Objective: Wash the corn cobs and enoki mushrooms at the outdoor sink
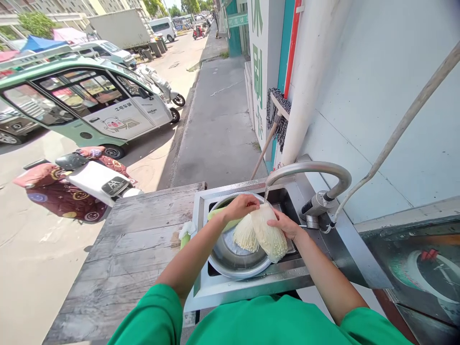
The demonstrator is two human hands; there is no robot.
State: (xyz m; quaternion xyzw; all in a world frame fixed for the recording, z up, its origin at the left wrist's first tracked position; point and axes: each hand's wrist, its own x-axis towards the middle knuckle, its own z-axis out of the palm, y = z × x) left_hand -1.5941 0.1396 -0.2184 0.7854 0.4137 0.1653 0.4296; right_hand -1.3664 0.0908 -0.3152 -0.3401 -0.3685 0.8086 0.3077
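Observation:
A pale bunch of enoki mushrooms [268, 232] is held over a round metal basin [224, 269], its loose end hanging down. My right hand [285, 224] grips its right side, thumb across the front. At the upper end, the fingers of my left hand [245, 205] are pinched together at the bunch's edge. Whether thin clear film covers this bunch I cannot tell. A second enoki bunch [246, 235] lies in the basin, partly behind the held one. Water runs from the curved faucet [309, 166] onto the top of the held bunch. Behind my left wrist lies a light green vegetable [230, 224].
The basin sits in a steel sink [212, 292]. A weathered wooden table [125, 258] adjoins it on the left, with a green piece and white wrapping [187, 231] near the sink. A mop [278, 115] leans by the wall pipe. A scooter [93, 182] stands beyond the table.

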